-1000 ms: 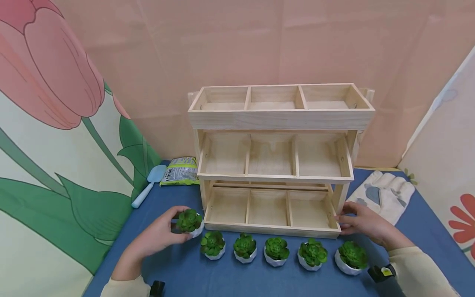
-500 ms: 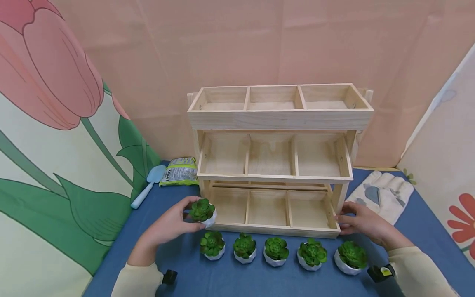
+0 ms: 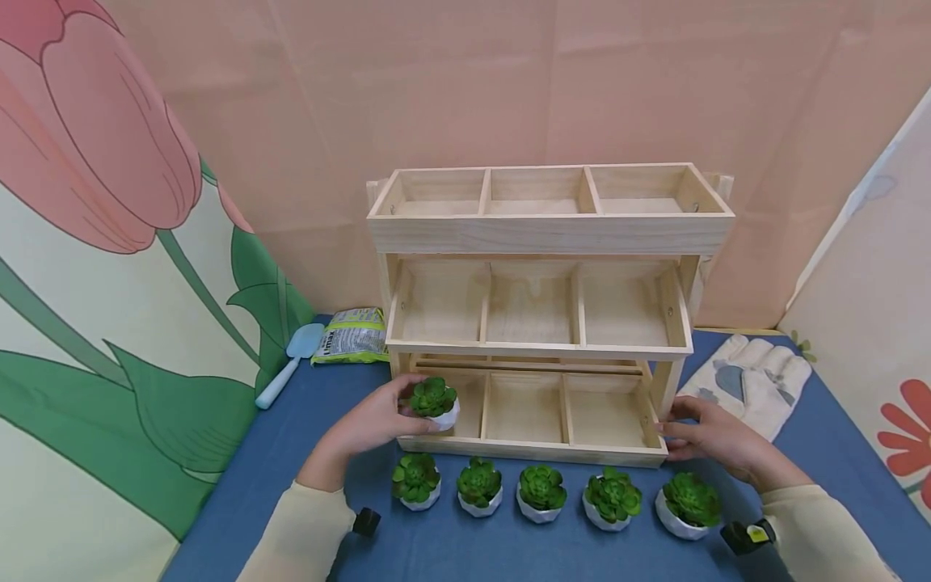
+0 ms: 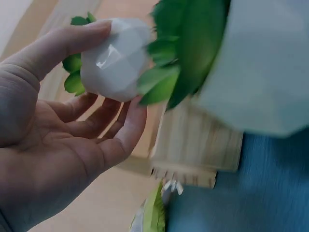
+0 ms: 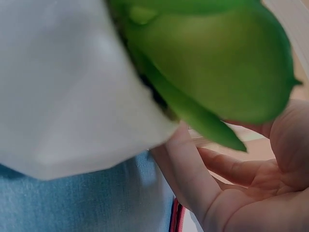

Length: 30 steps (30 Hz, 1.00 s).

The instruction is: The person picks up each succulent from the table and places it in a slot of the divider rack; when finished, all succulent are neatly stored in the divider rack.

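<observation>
My left hand point(image 3: 385, 416) pinches a small potted succulent point(image 3: 433, 398) above the bottom tier's left compartment. Its faceted white pot point(image 4: 116, 63) sits between thumb and fingers in the left wrist view. The pale wooden three-tier planter shelf point(image 3: 534, 447) has three compartments per tier. At the bottom tier's right end, my right hand point(image 3: 709, 436) touches the wood with fingers extended. A large blurred pot and green leaves point(image 5: 207, 63) hide part of that hand in the right wrist view. Several more potted succulents point(image 3: 541, 489) stand in a row before the shelf.
Left of the shelf lie a light-blue trowel point(image 3: 292, 365) and a green-and-white bag point(image 3: 352, 335). A white patterned glove point(image 3: 752, 380) lies to the right. Blue cloth point(image 3: 465, 550) covers the table, with a pink backdrop point(image 3: 465, 81) behind.
My left hand has carried the succulent right and slightly up, from beside the shelf to over the bottom-left compartment. The right hand has stayed at the shelf's right end.
</observation>
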{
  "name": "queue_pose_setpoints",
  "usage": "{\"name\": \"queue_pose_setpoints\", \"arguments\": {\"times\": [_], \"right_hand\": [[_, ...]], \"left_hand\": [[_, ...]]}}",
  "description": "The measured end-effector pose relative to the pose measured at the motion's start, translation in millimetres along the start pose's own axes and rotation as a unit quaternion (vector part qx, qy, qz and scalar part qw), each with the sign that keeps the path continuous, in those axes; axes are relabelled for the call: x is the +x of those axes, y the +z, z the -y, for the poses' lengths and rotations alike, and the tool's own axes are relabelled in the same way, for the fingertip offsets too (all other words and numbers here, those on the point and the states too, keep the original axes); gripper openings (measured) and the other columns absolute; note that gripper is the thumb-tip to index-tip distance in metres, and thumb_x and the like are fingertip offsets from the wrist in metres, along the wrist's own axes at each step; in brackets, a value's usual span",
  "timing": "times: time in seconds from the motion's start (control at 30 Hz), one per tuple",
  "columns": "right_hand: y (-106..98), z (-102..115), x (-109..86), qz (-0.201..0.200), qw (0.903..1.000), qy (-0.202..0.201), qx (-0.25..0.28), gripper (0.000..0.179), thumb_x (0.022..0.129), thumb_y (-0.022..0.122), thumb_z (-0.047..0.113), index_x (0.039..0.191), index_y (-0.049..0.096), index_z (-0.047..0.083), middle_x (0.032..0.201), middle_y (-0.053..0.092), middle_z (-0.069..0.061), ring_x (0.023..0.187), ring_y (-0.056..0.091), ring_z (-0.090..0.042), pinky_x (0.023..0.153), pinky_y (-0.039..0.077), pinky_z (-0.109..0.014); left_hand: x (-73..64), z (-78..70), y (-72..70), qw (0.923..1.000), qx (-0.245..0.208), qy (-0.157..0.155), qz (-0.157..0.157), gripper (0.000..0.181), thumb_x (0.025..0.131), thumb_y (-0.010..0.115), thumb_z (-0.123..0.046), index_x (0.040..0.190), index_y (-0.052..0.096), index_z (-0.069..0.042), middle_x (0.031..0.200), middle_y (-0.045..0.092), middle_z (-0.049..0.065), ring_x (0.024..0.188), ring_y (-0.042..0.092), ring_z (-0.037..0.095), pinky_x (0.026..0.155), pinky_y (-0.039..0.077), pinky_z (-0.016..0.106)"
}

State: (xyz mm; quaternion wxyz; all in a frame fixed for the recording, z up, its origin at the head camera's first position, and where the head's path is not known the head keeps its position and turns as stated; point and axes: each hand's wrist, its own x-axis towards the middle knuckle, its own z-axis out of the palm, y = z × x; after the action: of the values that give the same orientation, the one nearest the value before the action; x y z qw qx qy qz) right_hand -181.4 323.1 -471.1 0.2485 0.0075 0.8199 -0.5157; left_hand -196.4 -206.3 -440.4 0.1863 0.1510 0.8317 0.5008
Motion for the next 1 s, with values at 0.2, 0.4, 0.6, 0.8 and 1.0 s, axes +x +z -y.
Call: {"name": "queue_pose_setpoints", "arguments": {"times": [0.2,0.4,0.6,0.8,1.0], "right_hand": [[0,0,-1.8,0.000,1.0000,0.003,0.009,0.077,0.109,0.064,0.023,0.159,0.022,-0.017,0.151,0.041,-0.044,0.102,0.077,-0.024,0.086,0.069,-0.040],[0,-2,-1.8,-0.001,0.9999,0.003,0.013,0.078,0.108,0.065,0.023,0.159,0.023,-0.017,0.151,0.040,-0.044,0.104,0.077,-0.025,0.086,0.069,-0.041],[0,-2,-1.5,-0.001,0.9999,0.003,0.012,0.078,0.108,0.066,0.024,0.159,0.023,-0.017,0.151,0.040,-0.044,0.104,0.077,-0.025,0.087,0.069,-0.040],[1,-2,-1.2,0.002,0.9999,0.001,0.015,0.078,0.108,0.065,0.024,0.160,0.022,-0.017,0.152,0.039,-0.044,0.104,0.077,-0.025,0.087,0.068,-0.040],[0,-2,-0.6,0.004,0.9999,0.003,0.015,0.079,0.108,0.065,0.024,0.160,0.022,-0.016,0.153,0.038,-0.044,0.105,0.076,-0.025,0.087,0.068,-0.040]], "left_hand": [[14.8,-10.4,15.1,0.9996,0.029,-0.007,0.000,0.081,0.089,0.088,-0.026,0.155,0.047,-0.002,0.135,0.068,0.018,0.109,0.071,0.021,0.086,0.061,0.032],[24.6,-12.0,23.6,0.9981,0.055,-0.026,-0.011,0.084,0.087,0.090,-0.028,0.156,0.048,-0.005,0.137,0.067,0.016,0.108,0.069,0.020,0.086,0.060,0.032],[34.6,-2.5,22.9,0.9969,0.071,-0.030,-0.012,0.081,0.087,0.090,-0.026,0.155,0.050,-0.004,0.137,0.067,0.015,0.110,0.068,0.020,0.091,0.059,0.036],[41.4,5.5,21.6,0.9958,0.088,-0.028,0.002,0.081,0.088,0.089,-0.026,0.155,0.049,-0.003,0.139,0.066,0.016,0.114,0.069,0.023,0.099,0.060,0.044],[47.6,9.0,22.6,0.9924,0.121,-0.022,0.009,0.079,0.088,0.089,-0.030,0.153,0.051,-0.004,0.139,0.066,0.014,0.115,0.068,0.022,0.102,0.059,0.046]]}}
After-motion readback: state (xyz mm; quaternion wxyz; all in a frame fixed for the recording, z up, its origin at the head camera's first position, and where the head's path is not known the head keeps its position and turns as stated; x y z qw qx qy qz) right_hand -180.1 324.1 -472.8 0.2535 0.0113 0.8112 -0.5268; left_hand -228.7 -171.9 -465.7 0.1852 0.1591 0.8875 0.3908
